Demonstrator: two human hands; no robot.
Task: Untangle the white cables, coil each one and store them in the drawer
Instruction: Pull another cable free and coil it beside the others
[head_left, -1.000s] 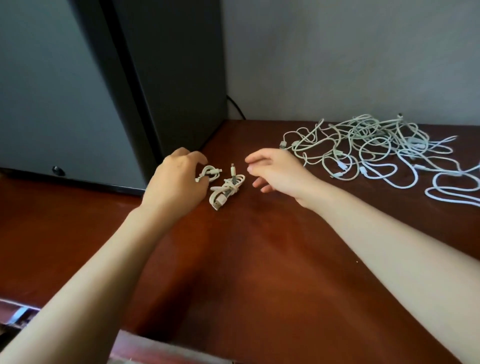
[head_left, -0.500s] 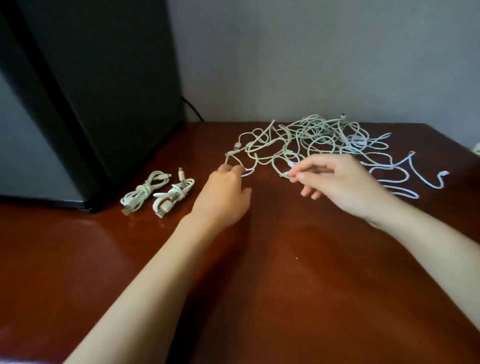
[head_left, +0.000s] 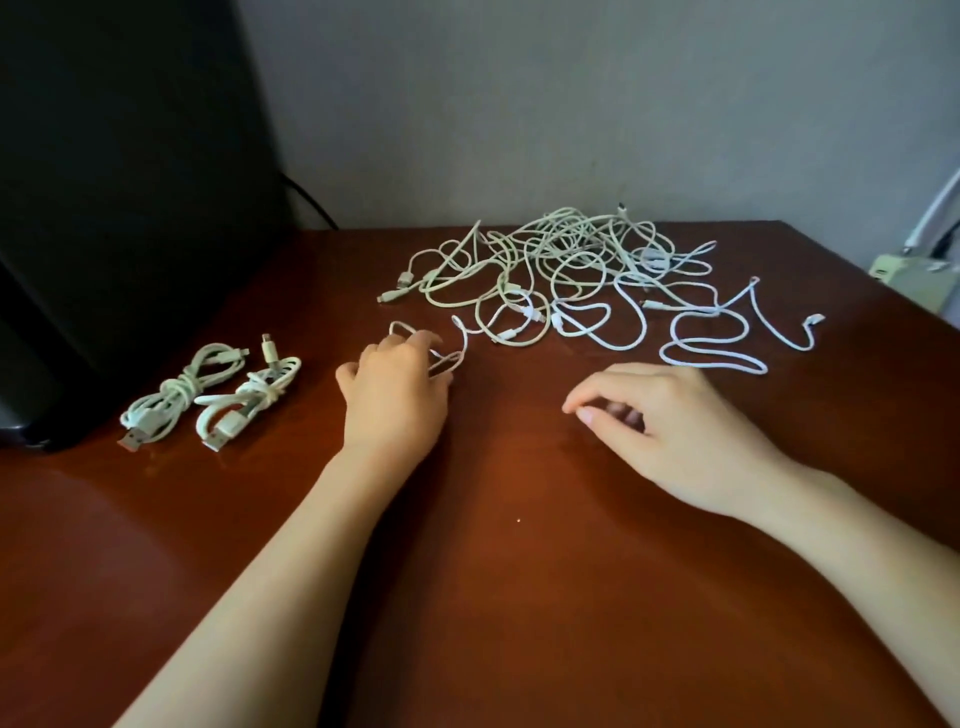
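Note:
A tangle of several white cables (head_left: 561, 270) lies at the back of the red-brown table (head_left: 493, 571). Two coiled, knotted cables (head_left: 182, 395) (head_left: 249, 400) lie side by side at the left. My left hand (head_left: 395, 400) is at the near left edge of the tangle, its fingertips curled over a thin white cable loop (head_left: 449, 364). My right hand (head_left: 670, 431) hovers in front of the tangle, thumb and forefinger drawn together, with nothing visible between them. No drawer is in view.
A large black box (head_left: 130, 182) stands at the back left, right behind the coiled cables, with a black cord (head_left: 306, 200) running behind it. A grey wall closes off the back. A pale green object (head_left: 909, 275) sits past the table's right edge.
My view has shifted right. My right hand has left the cable end it pinched and drawn back toward me. My left hand has reached forward onto a thin cable loop.

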